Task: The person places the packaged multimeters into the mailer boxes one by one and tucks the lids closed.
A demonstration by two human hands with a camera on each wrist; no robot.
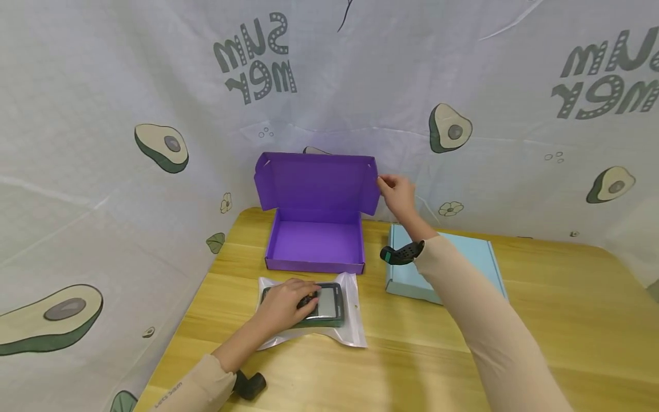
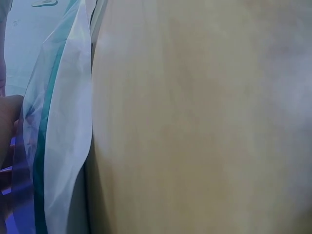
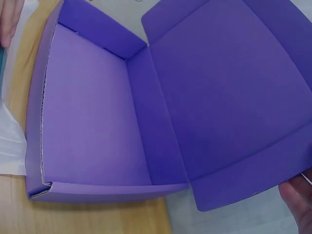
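Note:
A purple box (image 1: pixel 315 243) stands with its lid raised against the curtain, and nothing lies inside it. My right hand (image 1: pixel 400 197) pinches the right side flap of the lid; in the right wrist view the fingers (image 3: pixel 297 195) are at the lid's edge. In front of the box lies a clear plastic bag (image 1: pixel 354 320) with a dark-framed item (image 1: pixel 329 302) inside. My left hand (image 1: pixel 285 305) rests on the bagged item, fingers over its left part. The left wrist view shows the bag's edge (image 2: pixel 68 112) beside part of the hand (image 2: pixel 9 117).
A closed light blue box (image 1: pixel 471 252) lies right of the purple box, partly under my right forearm. A curtain (image 1: pixel 360 103) printed with avocados hangs behind and to the left of the wooden table (image 1: pixel 566 297).

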